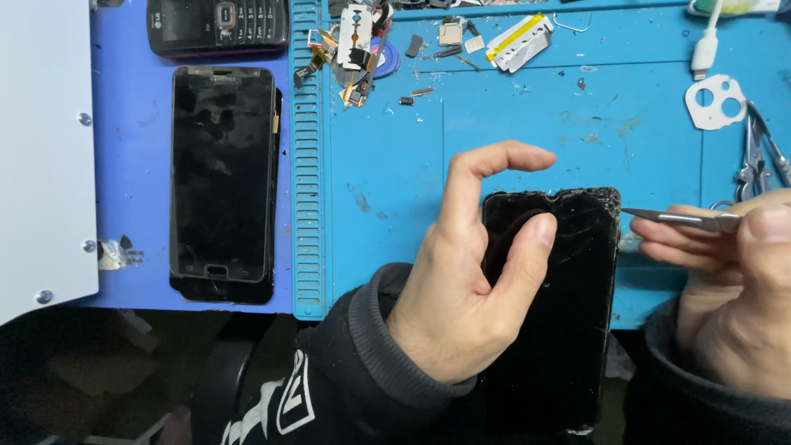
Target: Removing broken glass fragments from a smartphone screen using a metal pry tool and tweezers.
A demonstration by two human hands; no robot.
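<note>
A black smartphone (568, 321) with a cracked screen lies on the blue work mat (527, 124), its top right corner shattered. My left hand (470, 272) grips the phone along its left edge, thumb pressed on the glass and index finger curled above it. My right hand (725, 280) holds thin metal tweezers (680, 218), whose tip points at the phone's upper right edge, almost touching it.
Another black smartphone (221, 173) lies at the left, with an old keypad phone (216, 25) above it. Small parts, a razor blade (354, 33) and flex cables litter the mat's top. Scissors (762, 156), a white camera-cutout piece (715, 100) and a white cable (707, 45) sit at right.
</note>
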